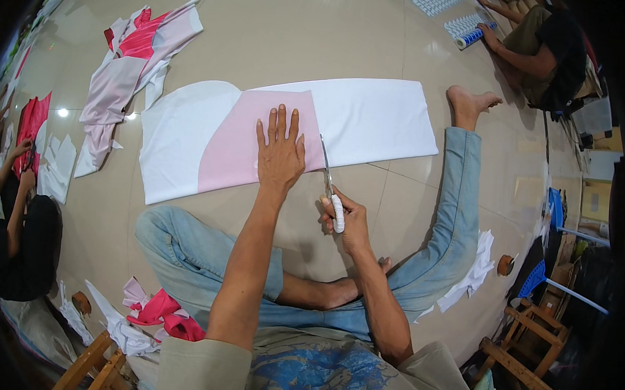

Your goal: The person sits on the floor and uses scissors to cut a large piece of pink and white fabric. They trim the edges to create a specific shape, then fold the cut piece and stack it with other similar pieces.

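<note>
The pink panel is held down under the left grip, which is laid flat, palm down, with its fingers spread. White cloth is stretched across the floor to both sides of that grip. By the right grip, closed around a white-wrapped handle, scissors are held, their blades pointed forward from it along the panel's right edge. Whether any cloth has been parted there cannot be told. Beyond the left grip, farther forward and to its left, pink and white pieces are heaped. The step in hand is judged to be trimming along that edge; steady pressure and a straight, forward-fed blade seem called for.
</note>
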Available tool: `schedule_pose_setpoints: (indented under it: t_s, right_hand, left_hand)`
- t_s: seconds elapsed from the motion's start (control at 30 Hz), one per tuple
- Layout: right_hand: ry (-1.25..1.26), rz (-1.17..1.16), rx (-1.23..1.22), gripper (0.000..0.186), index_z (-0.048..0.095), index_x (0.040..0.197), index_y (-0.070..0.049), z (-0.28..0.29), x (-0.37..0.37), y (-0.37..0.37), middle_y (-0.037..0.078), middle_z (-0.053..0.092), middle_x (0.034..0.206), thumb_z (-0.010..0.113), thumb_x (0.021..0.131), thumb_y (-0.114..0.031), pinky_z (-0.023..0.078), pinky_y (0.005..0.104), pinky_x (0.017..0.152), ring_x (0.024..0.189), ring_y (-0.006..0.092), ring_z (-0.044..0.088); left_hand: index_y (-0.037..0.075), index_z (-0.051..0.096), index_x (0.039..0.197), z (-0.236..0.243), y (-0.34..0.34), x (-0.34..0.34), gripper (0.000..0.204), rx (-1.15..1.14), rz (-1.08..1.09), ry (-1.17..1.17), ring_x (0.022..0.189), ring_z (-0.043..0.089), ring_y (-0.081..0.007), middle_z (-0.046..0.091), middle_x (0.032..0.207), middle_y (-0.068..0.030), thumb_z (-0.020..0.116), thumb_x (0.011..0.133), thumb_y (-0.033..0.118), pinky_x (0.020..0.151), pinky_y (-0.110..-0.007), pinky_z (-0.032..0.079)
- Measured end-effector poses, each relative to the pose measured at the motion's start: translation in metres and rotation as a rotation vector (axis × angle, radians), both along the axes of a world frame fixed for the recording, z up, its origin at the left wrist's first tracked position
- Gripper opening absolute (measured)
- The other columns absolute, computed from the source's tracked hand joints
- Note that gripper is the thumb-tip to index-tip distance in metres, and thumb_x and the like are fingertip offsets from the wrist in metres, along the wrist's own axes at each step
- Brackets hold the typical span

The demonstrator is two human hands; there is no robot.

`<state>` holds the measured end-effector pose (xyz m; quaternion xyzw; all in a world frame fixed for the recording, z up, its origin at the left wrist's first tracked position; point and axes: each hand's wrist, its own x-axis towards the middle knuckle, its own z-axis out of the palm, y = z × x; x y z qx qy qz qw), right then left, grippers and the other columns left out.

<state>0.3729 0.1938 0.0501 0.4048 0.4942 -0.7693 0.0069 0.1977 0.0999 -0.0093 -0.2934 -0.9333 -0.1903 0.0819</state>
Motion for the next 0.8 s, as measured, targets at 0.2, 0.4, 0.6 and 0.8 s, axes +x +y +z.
schedule_pose_setpoints:
  t_s: [0.2, 0.4, 0.6, 0.8]
  right_hand:
    - [0.017, -0.014, -0.027, 0.06, 0.058, 0.14, 0.001, 0.008, -0.005, 0.003, 0.002, 0.06, 0.066, 0.082, 0.088, -0.018, 0.041, 0.0226, 0.043, 0.05, 0.0082, 0.055]
    - [0.048, -0.035, -0.007, 0.062, 0.058, 0.139, 0.003, 0.003, -0.023, 0.003, 0.003, 0.06, 0.065, 0.082, 0.087, -0.021, 0.039, 0.0221, 0.042, 0.049, 0.0077, 0.054]
    - [0.032, 0.01, 0.025, 0.062, 0.056, 0.14, 0.004, -0.001, -0.027, 0.008, 0.004, 0.06, 0.066, 0.081, 0.089, -0.019, 0.04, 0.0222, 0.041, 0.05, 0.0085, 0.054]
    - [-0.003, 0.033, 0.032, 0.061, 0.056, 0.14, 0.003, 0.005, -0.029, 0.01, 0.004, 0.06, 0.066, 0.081, 0.089, -0.019, 0.041, 0.0222, 0.042, 0.05, 0.008, 0.054]
  left_hand:
    - [0.009, 0.032, 0.159, 0.002, 0.001, 0.0, 0.058, -0.02, 0.005, -0.006, 0.153, 0.023, -0.034, 0.029, 0.164, -0.0181, 0.039, 0.105, 0.028, 0.125, -0.055, 0.012]
    - [0.012, 0.026, 0.161, 0.003, 0.0, 0.0, 0.061, -0.071, 0.012, -0.048, 0.155, 0.018, -0.0303, 0.022, 0.167, -0.0139, 0.039, 0.105, 0.031, 0.127, -0.054, 0.008]
    - [0.009, 0.029, 0.16, 0.004, 0.0, 0.0, 0.059, -0.024, 0.001, -0.03, 0.154, 0.021, -0.0329, 0.026, 0.166, -0.0167, 0.039, 0.105, 0.03, 0.126, -0.055, 0.01]
    - [0.006, 0.033, 0.158, 0.003, -0.001, 0.0, 0.058, -0.002, -0.002, -0.016, 0.153, 0.023, -0.0351, 0.028, 0.164, -0.0188, 0.039, 0.105, 0.028, 0.125, -0.056, 0.012]
